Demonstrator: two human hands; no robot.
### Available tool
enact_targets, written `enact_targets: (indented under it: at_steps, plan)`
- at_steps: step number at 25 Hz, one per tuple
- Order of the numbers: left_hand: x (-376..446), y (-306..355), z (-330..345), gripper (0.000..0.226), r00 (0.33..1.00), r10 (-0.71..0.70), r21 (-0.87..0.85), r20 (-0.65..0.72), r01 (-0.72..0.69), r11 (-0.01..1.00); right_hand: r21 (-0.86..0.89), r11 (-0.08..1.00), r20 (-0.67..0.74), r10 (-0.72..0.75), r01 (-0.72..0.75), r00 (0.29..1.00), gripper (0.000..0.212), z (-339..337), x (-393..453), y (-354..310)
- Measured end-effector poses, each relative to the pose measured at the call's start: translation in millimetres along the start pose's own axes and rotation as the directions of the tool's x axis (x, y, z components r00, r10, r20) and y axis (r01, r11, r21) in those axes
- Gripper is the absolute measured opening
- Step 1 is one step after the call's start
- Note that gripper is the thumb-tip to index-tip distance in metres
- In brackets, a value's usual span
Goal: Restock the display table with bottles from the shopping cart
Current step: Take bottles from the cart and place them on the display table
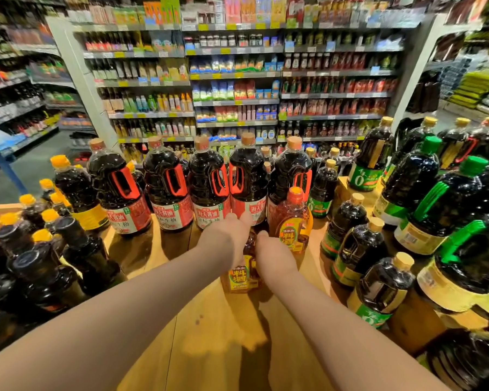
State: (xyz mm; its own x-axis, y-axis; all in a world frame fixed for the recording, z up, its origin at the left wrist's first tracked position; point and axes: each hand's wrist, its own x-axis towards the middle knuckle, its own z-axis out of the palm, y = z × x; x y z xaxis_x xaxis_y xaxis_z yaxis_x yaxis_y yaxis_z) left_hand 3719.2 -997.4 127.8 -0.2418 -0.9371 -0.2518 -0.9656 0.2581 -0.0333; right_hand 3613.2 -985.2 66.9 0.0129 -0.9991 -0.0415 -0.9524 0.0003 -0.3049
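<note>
Holding one amber bottle (239, 273) on the counter (223, 334) with both hands.
My left hand (227, 235) and right hand (268, 253) wrap its top; yellow label, upright.

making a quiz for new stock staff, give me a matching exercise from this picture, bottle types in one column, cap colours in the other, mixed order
Column 1
1. red-handled soy sauce bottles
2. green-handled dark bottles
3. amber cooking wine bottle by the right hand
4. small dark bottles at the left edge

Column 2
A. green
B. yellow
C. tan
D. orange

Pairs: 1-C, 2-A, 3-D, 4-B
</note>
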Motion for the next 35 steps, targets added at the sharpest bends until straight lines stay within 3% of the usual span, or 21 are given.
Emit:
enact_targets:
  at_steps: [8,13,21,28,32,35]
  plan:
    - [51.0,-13.3,-7.9,0.089,0.996,-0.012,-0.026,-0.084,0.010,1.000,0.049,0.998,-0.024,0.037,-0.036,0.999,0.029,0.4,51.9,1.9]
    - [68.1,-22.0,-5.2,0.076,0.969,0.088,0.033,-0.230,-0.083,0.996,0.037,0.998,-0.045,0.053,-0.051,0.998,0.037,5.5,74.4,4.2]
    - [90.2,-24.8,-11.8,0.061,0.970,0.041,-0.009,-0.240,-0.044,0.999,0.076,0.984,-0.047,0.165,-0.162,0.985,0.034,4.0,93.8,-1.2]
    - [92.2,-25.4,-12.1,0.065,0.975,0.052,-0.012,-0.215,-0.056,0.998,0.073,0.979,-0.019,0.192,-0.191,0.981,0.037,2.4,93.2,-3.9]
    - [88.7,-25.9,-15.3,0.067,0.980,0.065,-0.008,-0.186,-0.068,0.998,0.056,0.979,0.081,0.189,-0.194,0.979,0.046,-7.9,91.3,-6.1]
    - [84.1,-27.6,-18.6,0.095,0.989,0.070,-0.034,-0.131,-0.075,0.997,0.014,0.989,0.096,0.143,-0.145,0.985,0.051,-16.4,77.3,-4.5]
